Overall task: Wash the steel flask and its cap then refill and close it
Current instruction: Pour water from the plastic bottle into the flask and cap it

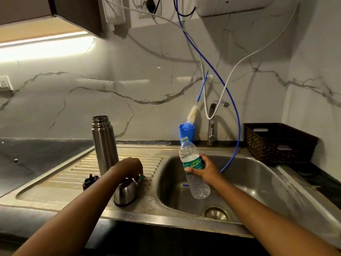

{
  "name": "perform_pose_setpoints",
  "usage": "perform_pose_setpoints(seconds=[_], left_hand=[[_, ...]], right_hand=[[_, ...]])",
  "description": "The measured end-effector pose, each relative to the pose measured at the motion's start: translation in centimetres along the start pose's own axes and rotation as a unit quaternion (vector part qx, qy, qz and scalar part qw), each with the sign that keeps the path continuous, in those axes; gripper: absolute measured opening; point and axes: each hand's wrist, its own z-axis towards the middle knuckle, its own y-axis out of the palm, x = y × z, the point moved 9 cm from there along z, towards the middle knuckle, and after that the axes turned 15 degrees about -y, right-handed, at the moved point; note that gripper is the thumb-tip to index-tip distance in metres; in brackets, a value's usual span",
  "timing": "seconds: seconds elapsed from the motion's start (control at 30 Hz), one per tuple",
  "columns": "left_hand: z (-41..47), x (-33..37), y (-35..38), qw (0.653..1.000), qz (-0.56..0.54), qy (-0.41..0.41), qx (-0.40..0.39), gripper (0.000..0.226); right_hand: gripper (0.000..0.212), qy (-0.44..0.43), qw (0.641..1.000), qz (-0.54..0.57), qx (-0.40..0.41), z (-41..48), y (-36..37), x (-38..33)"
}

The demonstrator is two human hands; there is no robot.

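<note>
Here, flask (105,145) stands behind left hand (129,169); right hand (207,171) grips bottle (190,154).

Silver steel flask (104,143) and cap (125,192), clear water bottle (192,169) with green label, blue brush holder (187,133), blue hose (217,78), dark brown woven basket (278,143), white grey-veined marble wall (110,85), black worktop (27,154).

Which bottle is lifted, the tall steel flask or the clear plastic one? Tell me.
The green-labelled clear plastic bottle: the right hand grips it tilted over the sink, while the steel flask stands upright on the drainboard.
</note>
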Motion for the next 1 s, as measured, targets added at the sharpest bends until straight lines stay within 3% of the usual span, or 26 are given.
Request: perform_pose_setpoints(seconds=[0.17, 0.23, 0.3, 0.4, 0.47, 0.7, 0.93, 1.0], left_hand=[[0.4, -0.9, -0.9, 0.996, -0.084, -0.017, 0.018, 0.023], [0.3, -0.9, -2.4, 0.984, -0.171, 0.000, 0.058, 0.020], [-0.4, -0.3, -3.7, 0.947, -0.311, 0.028, 0.067, 0.018], [-2.2, 1.7, -4.7, 0.849, -0.521, 0.086, 0.006, 0.017], [-2.9, 2.6, -5.1, 0.799, -0.591, 0.106, -0.019, 0.018], [-3.2, 4.1, -4.1, 0.749, -0.648, 0.137, -0.032, 0.018], [-3.2, 3.9, -3.7, 0.754, -0.635, 0.169, -0.015, 0.015], [-3.3, 3.7, -3.7, 0.761, -0.625, 0.173, -0.010, 0.014]], right_hand=[[0.064, -0.007, 0.999, -0.032, -0.007, 0.5, -0.3, 0.2], [0.065, -0.039, 0.993, -0.110, -0.005, 0.8, -1.0, -0.6], [0.066, -0.092, 0.973, -0.212, -0.003, 1.0, -1.7, -1.9], [0.072, -0.153, 0.945, -0.288, -0.001, 0.8, -2.1, -3.6], [0.075, -0.176, 0.930, -0.322, -0.009, 0.8, -2.2, -4.2], [0.078, -0.228, 0.878, -0.417, -0.058, 0.3, -0.6, -5.9], [0.079, -0.278, 0.821, -0.494, -0.071, -0.1, 0.5, -6.7], [0.080, -0.315, 0.790, -0.522, -0.058, -0.4, 0.7, -7.3]])
